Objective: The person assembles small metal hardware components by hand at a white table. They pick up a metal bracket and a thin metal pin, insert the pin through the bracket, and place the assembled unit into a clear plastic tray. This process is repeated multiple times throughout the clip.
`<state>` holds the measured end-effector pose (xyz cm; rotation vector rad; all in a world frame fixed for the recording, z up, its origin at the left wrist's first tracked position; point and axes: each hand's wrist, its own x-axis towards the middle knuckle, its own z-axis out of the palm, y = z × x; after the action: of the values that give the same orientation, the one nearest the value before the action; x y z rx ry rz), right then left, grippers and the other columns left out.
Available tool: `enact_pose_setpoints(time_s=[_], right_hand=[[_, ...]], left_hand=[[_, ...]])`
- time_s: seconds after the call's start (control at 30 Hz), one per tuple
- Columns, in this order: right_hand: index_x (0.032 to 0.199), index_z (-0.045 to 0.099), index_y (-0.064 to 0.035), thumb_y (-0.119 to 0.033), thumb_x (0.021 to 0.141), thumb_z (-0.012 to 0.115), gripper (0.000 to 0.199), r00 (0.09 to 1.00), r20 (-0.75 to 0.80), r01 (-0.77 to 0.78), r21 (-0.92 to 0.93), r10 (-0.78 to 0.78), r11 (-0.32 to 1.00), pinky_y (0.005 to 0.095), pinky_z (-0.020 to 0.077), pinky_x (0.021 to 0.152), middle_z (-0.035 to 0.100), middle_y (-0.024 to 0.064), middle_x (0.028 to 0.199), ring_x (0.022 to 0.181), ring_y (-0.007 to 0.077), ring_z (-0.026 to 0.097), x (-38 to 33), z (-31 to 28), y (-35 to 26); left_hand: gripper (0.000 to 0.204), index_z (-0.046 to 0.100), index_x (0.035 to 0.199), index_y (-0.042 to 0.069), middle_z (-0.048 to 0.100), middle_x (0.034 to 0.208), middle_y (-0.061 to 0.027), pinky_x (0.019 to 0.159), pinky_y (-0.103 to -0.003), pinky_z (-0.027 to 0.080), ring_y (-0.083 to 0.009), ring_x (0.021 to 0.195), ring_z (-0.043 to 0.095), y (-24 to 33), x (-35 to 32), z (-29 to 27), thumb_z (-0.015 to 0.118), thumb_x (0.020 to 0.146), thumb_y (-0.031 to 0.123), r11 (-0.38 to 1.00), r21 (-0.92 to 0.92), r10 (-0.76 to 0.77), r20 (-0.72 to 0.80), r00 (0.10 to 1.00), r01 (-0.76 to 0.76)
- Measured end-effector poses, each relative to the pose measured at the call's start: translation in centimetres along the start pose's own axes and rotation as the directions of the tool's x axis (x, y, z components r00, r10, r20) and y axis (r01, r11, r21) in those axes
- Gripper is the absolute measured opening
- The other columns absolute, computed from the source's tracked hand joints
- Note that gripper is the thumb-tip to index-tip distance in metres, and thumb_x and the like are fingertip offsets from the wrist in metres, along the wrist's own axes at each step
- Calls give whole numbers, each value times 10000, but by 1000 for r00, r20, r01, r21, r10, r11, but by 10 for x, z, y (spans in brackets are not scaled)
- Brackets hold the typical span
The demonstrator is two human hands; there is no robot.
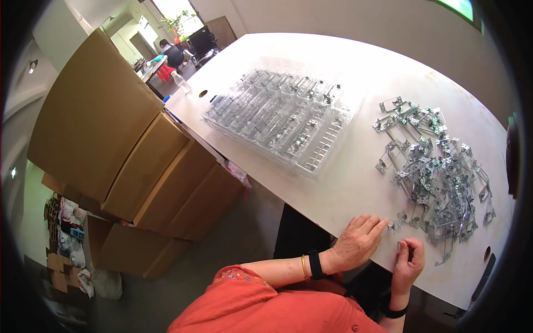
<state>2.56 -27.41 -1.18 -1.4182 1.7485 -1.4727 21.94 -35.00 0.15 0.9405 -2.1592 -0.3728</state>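
Note:
My left hand (360, 242) rests at the table's near edge, its fingers stretched out side by side. Just beyond its fingertips lies a small metal bracket (393, 225); whether they touch it I cannot tell. My right hand (409, 265) is beside it, fingers curled in with the thumb against them; anything inside is hidden. Past both hands spreads a tangled heap of silvery metal wire-and-plate brackets (444, 186). Farther left stands a clear plastic tray (311, 173) with long compartments, many holding similar metal parts.
The white table (338, 194) has a round hole near its far left edge and another at right. A clear bottle (180, 82) stands at the far left corner. Large cardboard boxes (94, 116) are stacked left of the table. A person (164, 44) sits in the background.

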Motion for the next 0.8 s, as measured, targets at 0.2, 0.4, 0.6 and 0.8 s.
enact_pose_setpoints(time_s=[0.2, 0.4, 0.6, 0.8], right_hand=[[1064, 645, -16, 1, 1042, 653, 29, 998, 23, -64, 2, 64, 998, 229, 446, 696, 601, 43, 1019, 763, 92, 521, -4, -3, 3], [1138, 619, -31, 6, 1083, 588, 74, 995, 46, -91, -32, 93, 995, 201, 429, 708, 587, 19, 1069, 802, 63, 501, -11, -14, 12], [1138, 613, -32, 9, 1080, 569, 83, 993, 37, -110, -90, 114, 990, 200, 425, 703, 570, 37, 1116, 794, 64, 485, -14, -17, 12], [1142, 614, -32, 6, 1077, 571, 87, 994, 43, -93, -117, 99, 989, 194, 414, 698, 566, 39, 1126, 795, 61, 473, -15, -17, 10]], left_hand=[[548, 590, 1405, -25, 642, 1241, -151, 987, -440, 494, -336, 1129, 613, -11, 6, -5, 736, 888, 87, 991, -133, 26, 11, 1000, -24], [566, 586, 1401, -53, 644, 1262, -168, 988, -440, 504, -337, 1149, 624, -19, 4, -7, 750, 881, 99, 977, -213, -10, 47, 999, 20], [573, 596, 1389, -51, 644, 1250, -163, 969, -431, 509, -337, 1129, 633, -27, 6, -14, 769, 865, 103, 970, -243, -14, 73, 997, 31], [553, 605, 1379, -48, 645, 1267, -156, 973, -427, 502, -326, 1132, 632, -29, 7, -13, 771, 878, 116, 959, -282, -2, 93, 996, 29]])
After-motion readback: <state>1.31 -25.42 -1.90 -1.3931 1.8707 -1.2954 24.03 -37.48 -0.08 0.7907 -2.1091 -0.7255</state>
